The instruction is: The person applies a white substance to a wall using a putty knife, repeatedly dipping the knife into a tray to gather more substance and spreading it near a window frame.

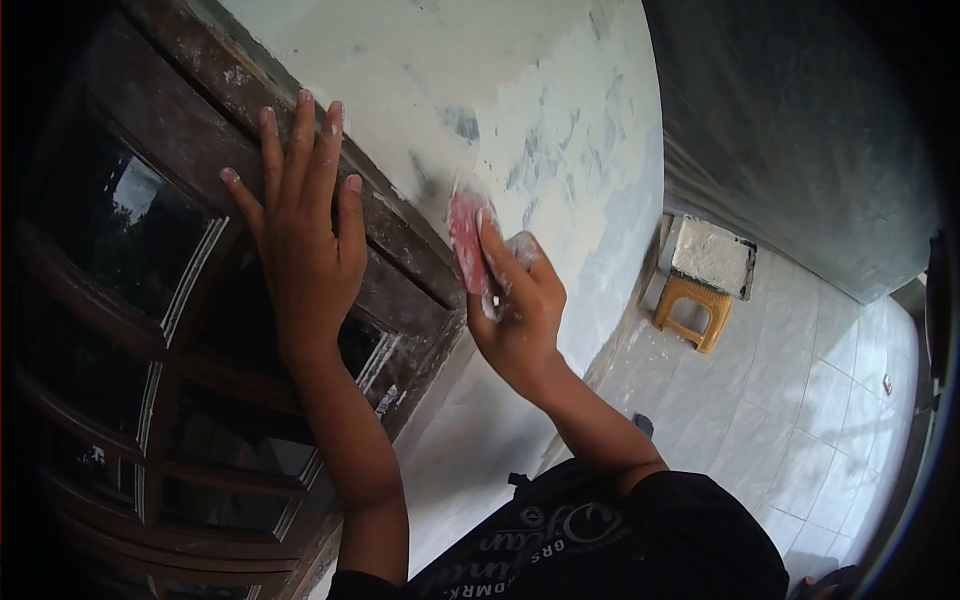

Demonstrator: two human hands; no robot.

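My left hand lies with fingers spread on the brown wooden frame of the glazed window. White residue dusts its fingertips. In my right hand is a pinkish-red putty spreader, gripped between thumb and fingers. White putty coats the spreader's upper end, which is at the wall just beside the wooden frame. The wall carries patchy white filler with dark grey marks showing through. White smears also cover the right fingers, and some of them are hidden behind the hand.
A yellow plastic stool stands on the grey tiled floor to the right. By it is a dark-edged tray with whitish material in it. A grey sheet or wall rises behind. Glass panes fill the frame at left.
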